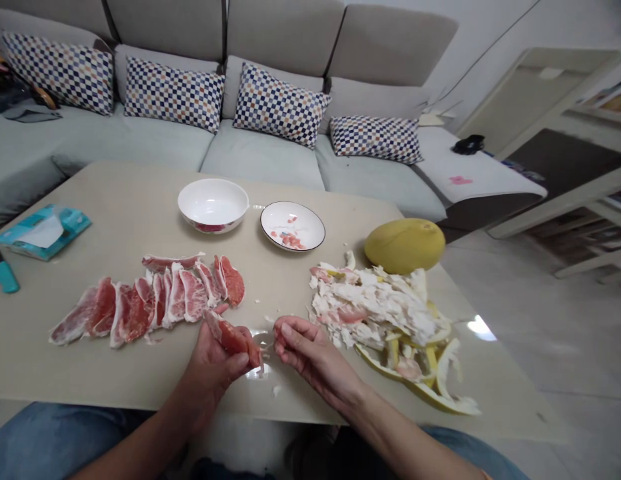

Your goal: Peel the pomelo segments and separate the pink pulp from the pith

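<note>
Over the table (270, 293), near its front edge, the left hand (215, 360) grips a pink fruit segment (233, 339), its lower side hidden by the fingers. The right hand (307, 350) has thumb and fingertips pressed together; whether they pinch a pale scrap is hard to tell. The peel pile (377, 307) buries some pink pieces, and the picture's left edge cuts off a teal-handled tool (6, 275). Both forearms run out of view.

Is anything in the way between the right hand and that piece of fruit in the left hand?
Nothing solid that I can see: only a narrow gap parts the right hand from the fruit piece in the left hand. Thin pale shreds show in that gap, though whether they reach across is too blurred to tell.
</note>
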`<state>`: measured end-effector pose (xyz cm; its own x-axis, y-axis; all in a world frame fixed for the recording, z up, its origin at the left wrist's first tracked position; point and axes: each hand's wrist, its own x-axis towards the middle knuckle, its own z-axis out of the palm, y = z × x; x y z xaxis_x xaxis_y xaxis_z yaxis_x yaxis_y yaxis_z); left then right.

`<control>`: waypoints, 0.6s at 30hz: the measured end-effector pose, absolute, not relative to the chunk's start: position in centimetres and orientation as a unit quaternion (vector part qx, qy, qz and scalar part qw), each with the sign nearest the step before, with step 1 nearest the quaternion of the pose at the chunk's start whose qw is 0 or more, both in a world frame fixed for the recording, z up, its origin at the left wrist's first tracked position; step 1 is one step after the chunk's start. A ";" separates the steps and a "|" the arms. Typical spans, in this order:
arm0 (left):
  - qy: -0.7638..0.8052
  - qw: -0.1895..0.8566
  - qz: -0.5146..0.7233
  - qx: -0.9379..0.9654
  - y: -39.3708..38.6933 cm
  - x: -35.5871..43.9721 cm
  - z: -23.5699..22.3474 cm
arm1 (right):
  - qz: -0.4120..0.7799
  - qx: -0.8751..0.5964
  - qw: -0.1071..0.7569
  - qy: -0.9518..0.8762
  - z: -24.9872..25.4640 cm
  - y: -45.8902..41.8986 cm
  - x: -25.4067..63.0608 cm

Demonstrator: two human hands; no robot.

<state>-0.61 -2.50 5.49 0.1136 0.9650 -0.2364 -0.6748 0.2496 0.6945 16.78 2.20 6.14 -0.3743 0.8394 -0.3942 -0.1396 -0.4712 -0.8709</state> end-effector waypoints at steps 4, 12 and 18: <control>0.348 0.688 0.598 0.219 -2.4 -0.8 5.4 | 0.604 -0.505 0.354 -0.505 6.2 8.2 18.1; 0.371 0.659 0.619 0.213 -1.9 -1.6 5.6 | 0.375 -0.599 0.371 -0.602 7.2 23.7 18.4; 0.399 0.628 0.633 0.214 -1.3 -2.5 5.4 | 0.422 -0.555 0.286 -0.658 7.7 16.8 16.8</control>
